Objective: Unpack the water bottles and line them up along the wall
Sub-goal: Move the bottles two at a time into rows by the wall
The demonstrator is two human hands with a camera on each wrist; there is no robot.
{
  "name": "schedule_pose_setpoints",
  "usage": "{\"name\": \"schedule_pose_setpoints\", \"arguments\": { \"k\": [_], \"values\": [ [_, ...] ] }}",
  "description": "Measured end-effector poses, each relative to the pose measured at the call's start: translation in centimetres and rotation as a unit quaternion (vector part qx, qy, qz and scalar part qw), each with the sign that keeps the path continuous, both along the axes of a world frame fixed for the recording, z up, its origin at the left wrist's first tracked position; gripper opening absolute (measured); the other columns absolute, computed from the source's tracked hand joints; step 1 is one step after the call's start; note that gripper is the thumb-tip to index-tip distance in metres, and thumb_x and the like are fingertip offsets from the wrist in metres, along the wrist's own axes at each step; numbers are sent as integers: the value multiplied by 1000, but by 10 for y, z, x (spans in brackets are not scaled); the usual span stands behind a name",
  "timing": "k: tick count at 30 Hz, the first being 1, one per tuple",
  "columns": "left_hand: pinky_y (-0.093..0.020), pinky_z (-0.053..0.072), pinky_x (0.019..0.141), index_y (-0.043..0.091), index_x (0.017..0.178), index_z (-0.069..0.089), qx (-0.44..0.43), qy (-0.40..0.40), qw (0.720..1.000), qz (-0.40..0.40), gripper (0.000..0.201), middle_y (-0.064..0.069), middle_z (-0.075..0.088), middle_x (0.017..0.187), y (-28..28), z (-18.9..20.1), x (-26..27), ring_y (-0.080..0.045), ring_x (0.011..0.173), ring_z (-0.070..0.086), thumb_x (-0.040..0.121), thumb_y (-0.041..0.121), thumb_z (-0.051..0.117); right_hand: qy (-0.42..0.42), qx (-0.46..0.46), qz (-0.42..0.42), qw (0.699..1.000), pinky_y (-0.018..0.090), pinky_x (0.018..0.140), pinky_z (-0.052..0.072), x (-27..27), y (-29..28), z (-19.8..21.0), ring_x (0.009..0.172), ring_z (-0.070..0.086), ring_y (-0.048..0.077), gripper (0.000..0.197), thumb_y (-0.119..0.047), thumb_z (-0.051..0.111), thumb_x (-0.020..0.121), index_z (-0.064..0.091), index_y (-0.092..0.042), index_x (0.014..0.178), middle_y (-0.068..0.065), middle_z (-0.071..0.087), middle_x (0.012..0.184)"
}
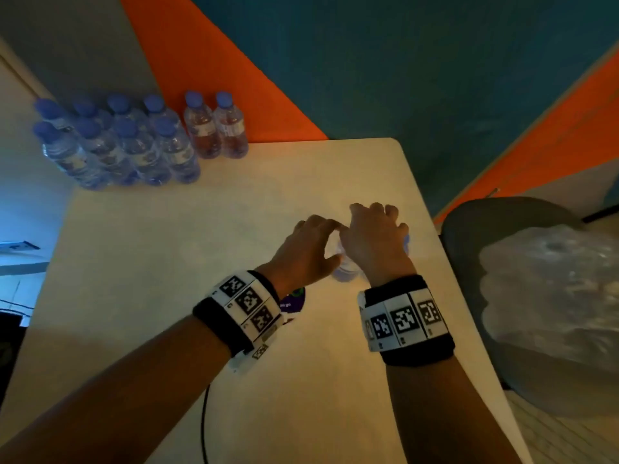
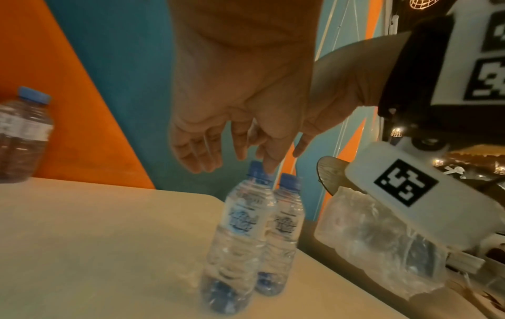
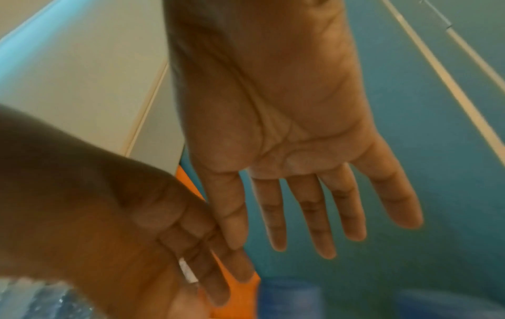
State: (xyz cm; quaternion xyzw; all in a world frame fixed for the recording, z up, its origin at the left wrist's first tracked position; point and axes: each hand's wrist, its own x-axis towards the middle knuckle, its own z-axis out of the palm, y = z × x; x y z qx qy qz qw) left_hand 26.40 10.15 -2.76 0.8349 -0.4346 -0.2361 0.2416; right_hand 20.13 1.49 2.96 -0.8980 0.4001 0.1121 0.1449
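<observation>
Both hands (image 1: pixel 341 242) over two bottles (image 2: pixel 254 233); label print blurred, unreadable.

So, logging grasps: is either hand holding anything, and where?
Nothing gripped: right hand open; left hand open, a fingertip touching one bottle at its cap.

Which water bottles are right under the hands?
The two bottles standing together near the table's right edge, just below both hands' fingers. All the other bottles stand far off by the wall.
</observation>
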Motion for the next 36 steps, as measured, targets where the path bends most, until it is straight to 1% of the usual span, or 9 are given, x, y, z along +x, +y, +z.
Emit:
{"name": "schedule_pose_setpoints", "arguments": {
  "k": [4, 8, 10, 12, 14, 17, 27, 32, 36],
  "values": [
    [-45, 44, 98, 18, 128, 47, -19, 11, 1000, -13, 52, -14, 52, 125, -30, 3, -21, -32, 117, 49, 80, 25, 66, 18, 4, -16, 1000, 45, 100, 36, -32, -25, -5, 126, 38, 32, 36, -22, 43, 95, 47, -14, 129, 13, 48, 131],
    [-44, 42, 100, 15, 132, 41, 42, -47, 998, -27, 54, -16, 48, 127, -50, 0, -28, -37, 116, 47, 84, 26, 62, -10, 33, -11, 999, 42, 96, 43, -52, -40, -21, 122, 44, 36, 40, -11, 42, 94, 43, -14, 134, 18, 47, 131],
    [-45, 46, 95, 13, 127, 45, 55, -53, 997, -10, 45, -17, 47, 126, -53, 1, -28, -38, 113, 49, 85, 22, 61, -26, 27, -4, 999, 40, 93, 46, -56, -42, -28, 119, 46, 38, 42, -6, 42, 93, 43, -15, 134, 19, 46, 130],
    [-46, 49, 88, 9, 119, 48, 51, -48, 998, 1, 36, -19, 47, 120, -55, 3, -26, -41, 104, 55, 86, 20, 61, -42, 33, -12, 998, 39, 90, 49, -57, -45, -33, 114, 50, 38, 41, -4, 46, 91, 45, -15, 131, 19, 44, 129],
    [-45, 48, 83, 5, 114, 49, 47, -41, 998, 11, 32, -21, 47, 117, -53, 3, -22, -43, 97, 57, 87, 19, 60, -56, 49, -19, 997, 38, 87, 51, -54, -47, -34, 103, 59, 37, 36, -4, 50, 90, 49, -13, 124, 19, 43, 127],
    [-45, 47, 84, 4, 112, 50, 36, -24, 998, 40, 30, -22, 46, 115, -43, 1, -12, -43, 96, 58, 87, 17, 60, -71, 66, -10, 995, 34, 82, 50, -45, -50, -35, 94, 61, 38, 30, -5, 54, 87, 55, -12, 117, 19, 44, 123],
    [-42, 48, 89, 4, 114, 52, 43, -28, 991, 121, 35, -22, 48, 117, 10, -2, 59, -41, 98, 58, 84, 17, 65, -101, 128, 72, 984, 28, 73, 42, 20, -22, -38, 93, 58, 40, 31, -2, 57, 81, 60, -9, 110, 20, 47, 117],
    [-43, 49, 91, 5, 113, 53, 47, -36, 985, 165, 36, -23, 49, 116, 30, -4, 99, -40, 98, 58, 82, 17, 66, -118, 143, 108, 977, 26, 69, 37, 60, -2, -43, 77, 45, 27, 31, -2, 59, 80, 59, -9, 110, 20, 48, 117],
    [-40, 45, 90, 4, 114, 54, 48, -44, 979, 195, 36, -23, 50, 117, 39, -3, 131, -39, 101, 56, 82, 16, 66, -128, 141, 127, 973, 26, 69, 38, 82, 9, -46, 67, 43, 25, 32, -2, 59, 80, 59, -10, 112, 19, 46, 119]
  ]
}}
